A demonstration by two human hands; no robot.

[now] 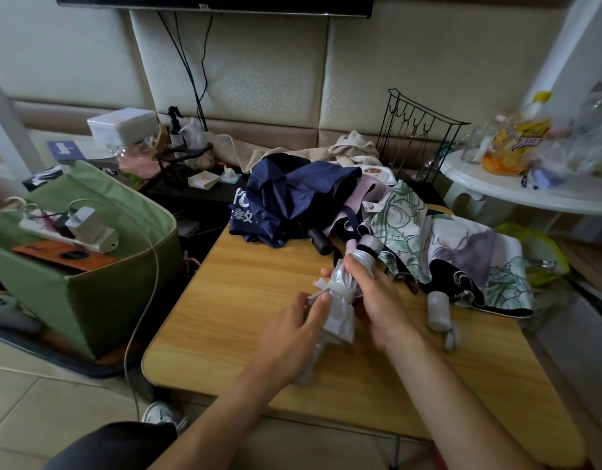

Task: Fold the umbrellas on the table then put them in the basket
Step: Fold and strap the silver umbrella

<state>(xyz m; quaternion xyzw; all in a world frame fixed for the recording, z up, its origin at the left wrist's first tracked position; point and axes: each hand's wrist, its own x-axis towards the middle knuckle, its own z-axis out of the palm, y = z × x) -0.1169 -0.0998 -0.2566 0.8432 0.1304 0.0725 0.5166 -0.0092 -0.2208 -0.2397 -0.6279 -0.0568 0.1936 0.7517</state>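
Over a wooden desk, two hands work a rolled silver umbrella. The right hand grips its middle; the left hand pinches its strap. Behind lie two unfolded umbrellas — a navy umbrella and a floral umbrella. A green basket stands left of the desk.

The silvery umbrella I hold has smooth, faintly shiny cloth, the navy umbrella looks matt cloth with a black plastic handle, the worktop is smooth pale wood grain, and the green basket is matt fabric.
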